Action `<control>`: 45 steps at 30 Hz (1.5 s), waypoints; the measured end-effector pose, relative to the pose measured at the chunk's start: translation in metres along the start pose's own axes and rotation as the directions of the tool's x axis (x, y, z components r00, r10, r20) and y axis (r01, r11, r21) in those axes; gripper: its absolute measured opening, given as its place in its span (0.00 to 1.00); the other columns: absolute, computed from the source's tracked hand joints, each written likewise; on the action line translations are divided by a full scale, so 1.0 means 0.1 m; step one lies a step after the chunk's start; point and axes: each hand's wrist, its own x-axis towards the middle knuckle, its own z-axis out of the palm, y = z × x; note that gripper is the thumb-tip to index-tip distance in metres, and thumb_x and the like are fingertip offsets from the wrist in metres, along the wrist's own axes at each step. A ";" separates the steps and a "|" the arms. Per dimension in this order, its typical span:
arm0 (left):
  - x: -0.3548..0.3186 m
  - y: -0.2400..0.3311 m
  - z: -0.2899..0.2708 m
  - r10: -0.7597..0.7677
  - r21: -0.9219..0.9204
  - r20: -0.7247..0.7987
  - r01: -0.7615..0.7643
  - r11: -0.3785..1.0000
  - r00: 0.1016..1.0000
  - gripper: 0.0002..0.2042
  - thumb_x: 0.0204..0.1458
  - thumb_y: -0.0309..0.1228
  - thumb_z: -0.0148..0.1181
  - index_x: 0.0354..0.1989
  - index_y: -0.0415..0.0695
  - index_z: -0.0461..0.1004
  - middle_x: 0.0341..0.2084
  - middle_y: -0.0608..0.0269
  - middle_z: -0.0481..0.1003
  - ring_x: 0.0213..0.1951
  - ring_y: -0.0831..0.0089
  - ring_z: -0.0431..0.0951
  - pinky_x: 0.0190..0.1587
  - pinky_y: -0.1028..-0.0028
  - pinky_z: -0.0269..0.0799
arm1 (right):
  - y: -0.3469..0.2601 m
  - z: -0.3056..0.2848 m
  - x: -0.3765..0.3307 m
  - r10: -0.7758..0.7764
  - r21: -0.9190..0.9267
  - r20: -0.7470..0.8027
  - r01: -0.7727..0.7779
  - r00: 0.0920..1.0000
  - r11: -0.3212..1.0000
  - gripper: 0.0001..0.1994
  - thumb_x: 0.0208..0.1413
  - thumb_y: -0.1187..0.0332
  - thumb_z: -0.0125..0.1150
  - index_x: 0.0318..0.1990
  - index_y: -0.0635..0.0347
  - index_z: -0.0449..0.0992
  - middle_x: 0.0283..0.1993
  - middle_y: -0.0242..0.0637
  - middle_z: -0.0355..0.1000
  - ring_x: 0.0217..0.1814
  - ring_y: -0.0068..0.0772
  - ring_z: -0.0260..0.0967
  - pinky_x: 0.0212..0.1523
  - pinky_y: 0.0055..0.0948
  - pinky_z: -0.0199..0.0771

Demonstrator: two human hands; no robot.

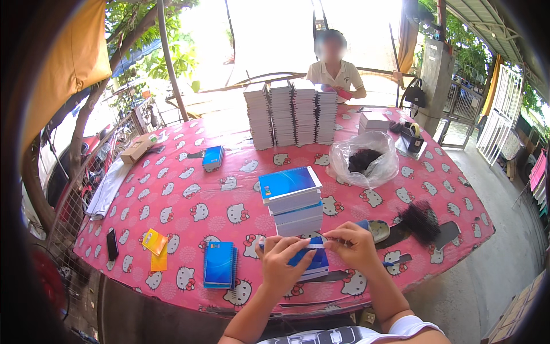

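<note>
Near the front edge of the table lies a small pile of blue-covered notebooks [317,261]. My left hand [281,264] grips the top notebook from its left side, fingers curled over its far edge. At the far right corner of that notebook, my right hand [353,246] is closed in a pinch. Whatever sits between its fingertips is too small to make out, though a thin dark line shows beside them. Just beyond my hands stands a taller stack of blue notebooks [290,182], its layers slightly offset. To the left lies a low stack of spiral-bound blue notebooks [220,265].
Tall stacks of bound pages [292,114] rise across the table, before a seated person [335,74]. A clear plastic bag [366,163] holds black coils; more black coils [419,221] lie right. A tape dispenser [411,137], phone [112,245] and yellow cards [156,246] surround the workspace.
</note>
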 end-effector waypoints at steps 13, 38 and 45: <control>0.00 -0.11 0.09 0.047 -0.049 -0.058 -0.050 0.998 0.997 0.10 0.39 0.30 0.72 0.33 0.49 0.83 0.26 0.69 0.78 0.34 0.71 0.69 0.40 0.71 0.62 | 0.02 -0.14 0.14 0.142 -0.057 0.320 -0.131 0.937 0.990 0.11 0.49 0.65 0.70 0.37 0.61 0.80 0.28 0.32 0.74 0.28 0.23 0.71 0.30 0.24 0.71; -0.07 -0.26 0.00 0.006 -0.139 0.075 0.005 0.990 0.997 0.18 0.42 0.26 0.63 0.46 0.48 0.79 0.33 0.64 0.77 0.39 0.64 0.73 0.43 0.66 0.65 | -0.23 0.08 0.15 -0.008 -0.334 0.259 0.097 0.966 0.938 0.09 0.44 0.74 0.67 0.35 0.60 0.76 0.32 0.41 0.70 0.31 0.40 0.72 0.29 0.33 0.71; -0.04 -0.15 0.00 0.063 -0.129 -0.009 -0.064 0.990 0.998 0.12 0.37 0.22 0.70 0.32 0.48 0.78 0.33 0.68 0.80 0.29 0.70 0.71 0.37 0.74 0.64 | -0.24 0.13 0.08 -0.122 -0.398 0.199 0.194 0.972 0.897 0.10 0.44 0.69 0.69 0.33 0.59 0.76 0.31 0.37 0.71 0.32 0.40 0.71 0.28 0.33 0.72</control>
